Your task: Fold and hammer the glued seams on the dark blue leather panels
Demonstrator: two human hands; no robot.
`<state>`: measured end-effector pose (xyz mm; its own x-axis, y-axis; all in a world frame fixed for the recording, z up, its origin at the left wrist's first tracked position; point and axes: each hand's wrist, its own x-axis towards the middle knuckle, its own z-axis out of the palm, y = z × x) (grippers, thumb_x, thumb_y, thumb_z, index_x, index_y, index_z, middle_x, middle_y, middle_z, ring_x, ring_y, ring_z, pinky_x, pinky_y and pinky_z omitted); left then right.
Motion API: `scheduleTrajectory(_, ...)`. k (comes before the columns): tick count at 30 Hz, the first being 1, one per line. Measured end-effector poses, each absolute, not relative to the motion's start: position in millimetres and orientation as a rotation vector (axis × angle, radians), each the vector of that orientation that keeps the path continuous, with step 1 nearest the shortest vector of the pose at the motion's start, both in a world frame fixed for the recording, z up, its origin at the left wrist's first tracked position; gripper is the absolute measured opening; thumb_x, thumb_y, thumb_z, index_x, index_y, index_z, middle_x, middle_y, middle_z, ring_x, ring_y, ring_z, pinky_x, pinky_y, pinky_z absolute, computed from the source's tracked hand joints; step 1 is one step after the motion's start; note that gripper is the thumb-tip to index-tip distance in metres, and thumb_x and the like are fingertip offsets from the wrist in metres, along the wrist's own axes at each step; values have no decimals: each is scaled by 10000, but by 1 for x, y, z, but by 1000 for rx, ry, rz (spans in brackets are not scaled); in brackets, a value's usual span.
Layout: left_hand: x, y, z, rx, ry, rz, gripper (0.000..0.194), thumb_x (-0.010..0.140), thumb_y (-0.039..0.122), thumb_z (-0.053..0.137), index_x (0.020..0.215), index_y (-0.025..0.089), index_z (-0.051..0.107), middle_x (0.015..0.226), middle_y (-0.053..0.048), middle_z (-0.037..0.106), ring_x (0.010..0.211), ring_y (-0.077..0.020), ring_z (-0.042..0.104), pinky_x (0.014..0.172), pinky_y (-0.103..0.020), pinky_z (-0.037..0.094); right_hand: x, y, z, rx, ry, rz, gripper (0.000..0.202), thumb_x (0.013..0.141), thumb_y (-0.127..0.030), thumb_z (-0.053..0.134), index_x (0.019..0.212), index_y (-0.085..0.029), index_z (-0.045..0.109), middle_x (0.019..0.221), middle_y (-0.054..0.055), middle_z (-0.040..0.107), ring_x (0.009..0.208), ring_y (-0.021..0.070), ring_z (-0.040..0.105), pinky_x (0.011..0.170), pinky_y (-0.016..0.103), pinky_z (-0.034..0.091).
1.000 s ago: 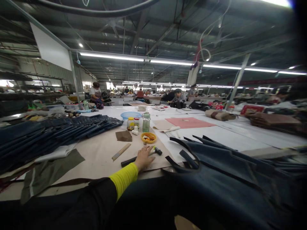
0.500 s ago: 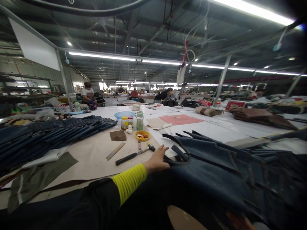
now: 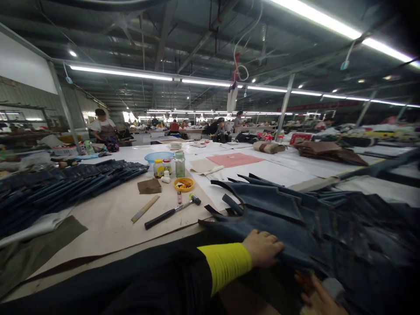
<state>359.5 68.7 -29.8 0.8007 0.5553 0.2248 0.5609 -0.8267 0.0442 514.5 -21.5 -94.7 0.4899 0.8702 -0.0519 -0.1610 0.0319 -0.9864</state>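
Note:
My left hand (image 3: 262, 248), below a yellow cuff (image 3: 226, 264), is closed at the near edge of a dark blue leather-like piece (image 3: 272, 203); its fingertips are hidden. That piece lies on a stack of similar dark blue pieces (image 3: 354, 232), with strap-like ends pointing left. Low at the right, in shadow, my right hand (image 3: 323, 297) has its fingers bent beside the stack's near edge. A pale, rounded shape (image 3: 334, 286) shows by it, too dim to name. What its fingers hold is unclear.
A hammer (image 3: 172, 212), a flat wooden stick (image 3: 145, 209), a yellow dish (image 3: 183, 184) and jars (image 3: 180, 164) stand or lie on the beige sheet (image 3: 108, 227). Overlapping dark blue pieces (image 3: 75, 179) spread at left. Several people are at work farther back.
My left hand has moved right and nearer, from the curved end of the blue piece to its near edge, and its fingers have closed. More of my right hand shows. The view has turned right.

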Motion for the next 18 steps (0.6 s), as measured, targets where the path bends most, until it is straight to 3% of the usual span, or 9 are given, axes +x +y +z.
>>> scheduleTrajectory(4, 373, 79, -17, -3052, -1130, -296, 418, 874, 510, 361, 1025, 190, 582, 1084, -102, 623, 984, -279, 585, 779, -400, 463, 509, -24, -88, -1428, -749, 850, 397, 690, -519, 588, 887, -176, 617, 890, 97, 669, 819, 267, 636, 600, 339, 541)
scheduleTrajectory(8, 381, 90, -6, -3041, -1451, -384, 341, 889, 364, 356, 1023, 139, 574, 971, -144, 655, 907, -277, 623, 775, -401, 474, 511, -25, -89, -1666, -843, 629, 446, 712, -565, 520, 877, -164, 618, 934, 135, 653, 926, 334, 592, 777, 458, 494)
scheduleTrajectory(11, 382, 96, -6, -3013, -1573, -512, 324, 881, 316, 357, 1015, 119, 577, 963, -162, 652, 903, -292, 624, 782, -412, 473, 516, -11, -91, -1693, -1179, 278, 478, 750, -563, 433, 938, -161, 609, 1005, 146, 639, 988, 332, 571, 886, 468, 443)
scheduleTrajectory(15, 380, 101, -12, -2978, -1697, -793, 303, 864, 331, 401, 965, 134, 607, 945, -152, 655, 895, -296, 616, 801, -420, 462, 531, 34, -97, -1558, -1679, 21, 422, 804, -450, 379, 1003, -152, 602, 1080, 144, 622, 1030, 289, 567, 950, 432, 417)
scheduleTrajectory(18, 374, 112, -7, -2895, -1795, -1116, 248, 854, 306, 436, 889, 152, 627, 894, -115, 658, 861, -242, 606, 808, -358, 454, 548, 70, -109, -1635, -1823, -140, 363, 796, -336, 366, 969, -146, 622, 1061, 158, 632, 1039, 300, 569, 955, 459, 416)
